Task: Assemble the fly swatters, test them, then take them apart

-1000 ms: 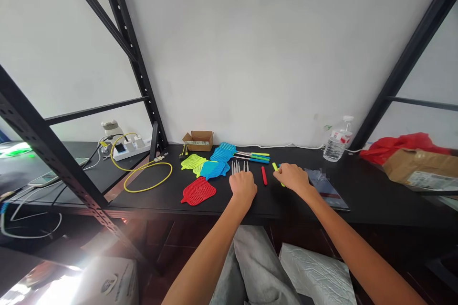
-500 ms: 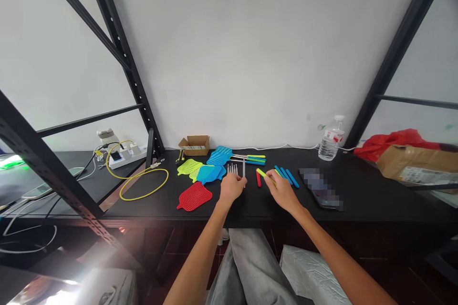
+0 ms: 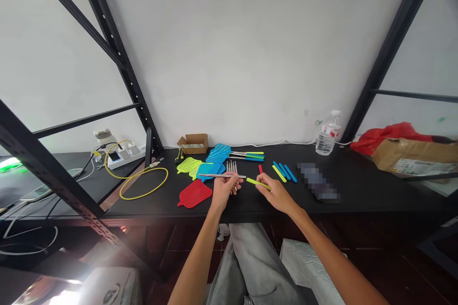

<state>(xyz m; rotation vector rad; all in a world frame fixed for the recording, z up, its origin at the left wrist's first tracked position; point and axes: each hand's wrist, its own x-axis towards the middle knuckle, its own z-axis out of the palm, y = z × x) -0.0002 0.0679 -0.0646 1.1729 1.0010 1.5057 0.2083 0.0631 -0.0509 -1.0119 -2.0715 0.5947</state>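
My left hand point(image 3: 224, 189) is closed on a thin metal rod point(image 3: 211, 175) held level, its right end pointing at the other hand. Between the fingers of my right hand point(image 3: 275, 193) is a yellow-green tubular handle point(image 3: 253, 181), its left tip just short of the rod's end. Behind and under my left hand lie several more metal rods point(image 3: 232, 167). Left of it are a red fly swatter head point(image 3: 195, 193), blue heads point(image 3: 210, 170) and yellow-green heads point(image 3: 189, 165). A red handle point(image 3: 260, 168), a yellow-green handle point(image 3: 279, 173) and blue handles point(image 3: 290, 173) lie near my right hand.
Fly swatters with rods and handles point(image 3: 219, 153) lie stacked at the back, beside a small open cardboard box point(image 3: 193, 144). To the right are a blurred dark phone-like object point(image 3: 317, 182) and a water bottle point(image 3: 328, 133). A yellow cable point(image 3: 167, 178) loops at the left by a shelf post.
The rod in my left hand has turned from upright to level, pointing right. My right hand has brought the yellow-green handle left and lower, towards the rod's end. Another yellow-green handle now shows beside the blue ones.
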